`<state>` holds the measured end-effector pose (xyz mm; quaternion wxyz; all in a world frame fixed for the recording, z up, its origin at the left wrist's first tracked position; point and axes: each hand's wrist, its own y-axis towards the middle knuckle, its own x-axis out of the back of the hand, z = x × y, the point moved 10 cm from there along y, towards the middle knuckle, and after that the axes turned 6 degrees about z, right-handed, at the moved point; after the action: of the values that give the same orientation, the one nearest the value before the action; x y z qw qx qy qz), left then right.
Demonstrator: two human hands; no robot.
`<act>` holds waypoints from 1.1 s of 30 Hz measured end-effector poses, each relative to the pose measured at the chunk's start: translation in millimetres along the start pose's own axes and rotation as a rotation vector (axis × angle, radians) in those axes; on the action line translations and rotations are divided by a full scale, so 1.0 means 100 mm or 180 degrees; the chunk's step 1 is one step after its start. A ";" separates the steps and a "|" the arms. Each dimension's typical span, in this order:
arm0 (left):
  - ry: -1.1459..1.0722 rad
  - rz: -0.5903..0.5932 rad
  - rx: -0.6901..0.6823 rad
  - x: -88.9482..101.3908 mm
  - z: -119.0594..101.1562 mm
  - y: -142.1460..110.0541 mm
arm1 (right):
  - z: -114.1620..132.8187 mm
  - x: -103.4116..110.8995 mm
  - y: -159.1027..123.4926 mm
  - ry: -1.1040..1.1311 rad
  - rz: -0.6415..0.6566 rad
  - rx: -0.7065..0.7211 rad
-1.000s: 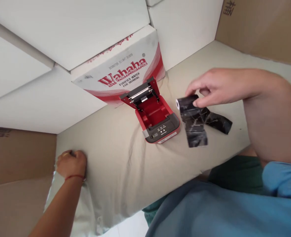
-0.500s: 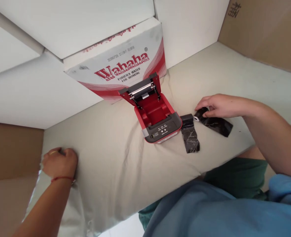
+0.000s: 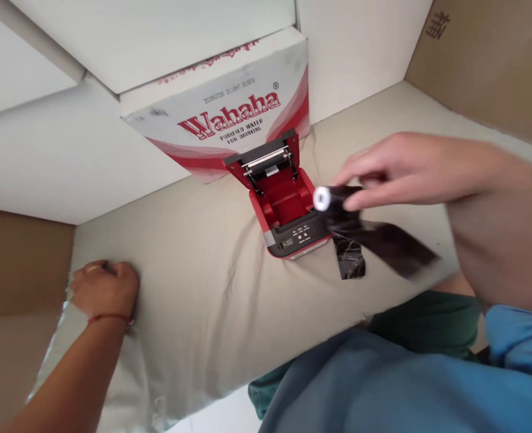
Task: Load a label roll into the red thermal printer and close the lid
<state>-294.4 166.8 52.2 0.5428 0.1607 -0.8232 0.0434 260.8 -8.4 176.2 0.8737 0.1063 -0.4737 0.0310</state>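
My right hand [image 3: 401,171] pinches a black paper roll [image 3: 337,210] between thumb and fingers, raised off the table. The roll's white core end faces left, and its loose tail trails down to the right, blurred. Just left of it stands a red and black label printer [image 3: 288,201] with its lid up and its red compartment bare. A crinkled black strip [image 3: 351,258] lies beside the printer, partly hidden behind the roll. My left hand [image 3: 106,288] rests closed at the table's left edge; something dark shows between its thumb and finger, too hidden to name.
Behind the printer leans a white and red Wahaha water carton [image 3: 230,114]. White boxes [image 3: 356,54] line the back, with brown cardboard [image 3: 491,66] at the right and more cardboard [image 3: 22,264] at the left. A wrinkled beige cloth [image 3: 194,313] covers the table.
My right hand has lifted the black roll off the cloth and moved it left towards the printer, its tail now hanging. The left hand has stayed in place; the view has shifted slightly.
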 end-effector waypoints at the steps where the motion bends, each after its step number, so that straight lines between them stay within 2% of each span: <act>1: -0.0049 -0.0006 -0.0013 0.00 -0.01 0.00 | 0.13 -0.29 0.17 -0.0056 0.0571 0.0196; 2: -0.0094 -0.0021 -0.0021 0.01 -0.02 0.00 | 0.21 -0.47 0.31 -0.0164 0.0833 0.0243; 4: -0.0175 -0.0068 -0.0027 0.01 -0.01 0.01 | 0.27 -0.68 0.56 -0.0581 0.0945 0.0047; 7: -0.0291 -0.0157 -0.0029 0.02 0.02 0.03 | 0.31 -0.82 0.73 -0.1203 0.0917 -0.0401; 9: -0.0357 -0.0185 -0.0055 0.02 0.04 0.04 | 0.36 -0.89 0.75 -0.1375 0.0980 -0.0472; 12: -0.0366 -0.0188 -0.0080 0.01 0.05 0.03 | 0.41 -0.98 0.78 -0.1437 0.1017 -0.0344; 16: -0.0159 -0.0138 -0.0078 0.01 0.05 0.02 | 0.36 -1.06 0.84 -0.1489 0.0936 -0.0126; 20: 0.0112 -0.0026 -0.0109 -0.02 0.03 0.01 | 0.37 -1.03 0.83 -0.1257 0.0870 0.0138; 24: 0.0289 -0.0024 -0.0064 -0.03 0.04 0.01 | 0.55 -0.81 0.57 -0.0655 0.0518 0.0570; 27: 0.0321 -0.0044 -0.0064 -0.01 0.04 0.02 | 0.73 -0.67 0.13 -0.0266 -0.0038 0.1235; 30: 0.0247 -0.0088 -0.0150 0.05 0.00 0.02 | 0.74 -0.71 -0.33 -0.0255 -0.0425 0.1525; 33: 0.0055 -0.0287 -0.0387 0.16 -0.17 -0.09 | 0.66 -0.83 -0.60 -0.0445 -0.0609 0.1352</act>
<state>-282.4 158.7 72.5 0.5600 0.1639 -0.8116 -0.0298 170.0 -77.7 132.7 0.7957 0.3340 -0.5037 0.0396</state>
